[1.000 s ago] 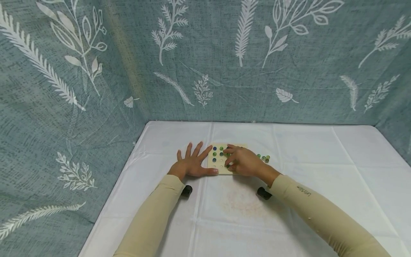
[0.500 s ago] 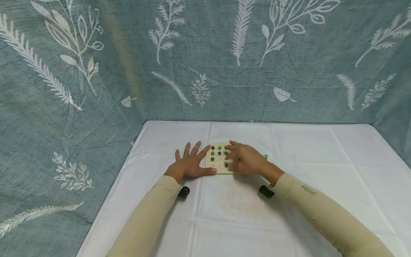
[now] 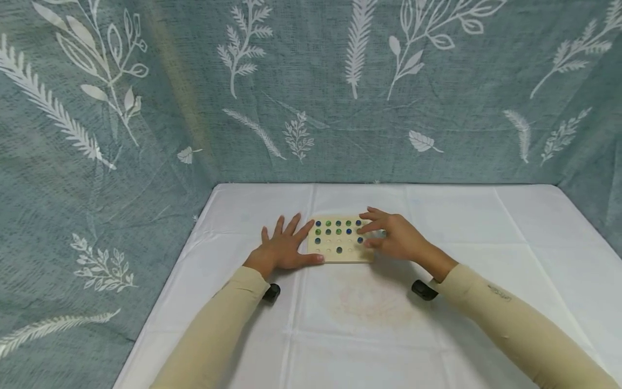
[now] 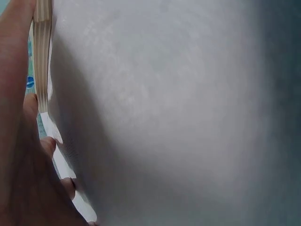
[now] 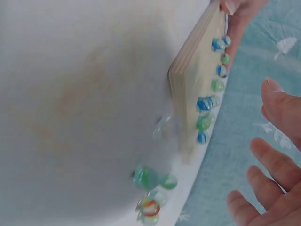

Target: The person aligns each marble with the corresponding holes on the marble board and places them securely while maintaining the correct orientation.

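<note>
A pale wooden board with rows of shallow hollows lies on the table; blue and green glass marbles fill its two back rows, with several more further forward. My left hand is spread flat, thumb and index fingertip against the board's left end; its wrist view shows the board's layered edge beside the fingers. Over the board's right end hovers my right hand, fingers parted. The right wrist view shows nothing between those fingers. A single marble sits in the front row.
In the right wrist view, loose marbles lie on the white cloth just off the board's right end, one with orange swirls. The head view mostly hides them behind my right hand. A patterned teal curtain hangs behind the table.
My right hand has moved right from the middle of the board to its right end, uncovering marbles in the back rows and one in the front row. The left hand stays at the board's left end.
</note>
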A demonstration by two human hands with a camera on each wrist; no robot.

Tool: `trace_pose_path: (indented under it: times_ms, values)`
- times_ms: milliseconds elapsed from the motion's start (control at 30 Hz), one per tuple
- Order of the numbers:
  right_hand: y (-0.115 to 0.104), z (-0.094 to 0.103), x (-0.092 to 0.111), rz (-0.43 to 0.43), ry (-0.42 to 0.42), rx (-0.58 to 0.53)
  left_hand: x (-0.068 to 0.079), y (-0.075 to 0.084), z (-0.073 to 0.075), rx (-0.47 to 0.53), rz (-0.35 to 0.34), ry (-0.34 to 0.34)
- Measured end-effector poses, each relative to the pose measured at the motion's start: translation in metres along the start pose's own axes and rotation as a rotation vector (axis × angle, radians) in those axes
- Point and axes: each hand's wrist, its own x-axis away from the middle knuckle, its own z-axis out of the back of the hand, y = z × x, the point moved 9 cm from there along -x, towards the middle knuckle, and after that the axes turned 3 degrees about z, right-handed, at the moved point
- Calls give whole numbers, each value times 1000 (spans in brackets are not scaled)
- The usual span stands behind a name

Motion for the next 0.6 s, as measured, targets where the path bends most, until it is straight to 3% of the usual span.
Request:
trace_pose_path:
  times_ms: [600]
  values:
    - [43,15,26,-116,5,68,1,1,2,-40,-10,21]
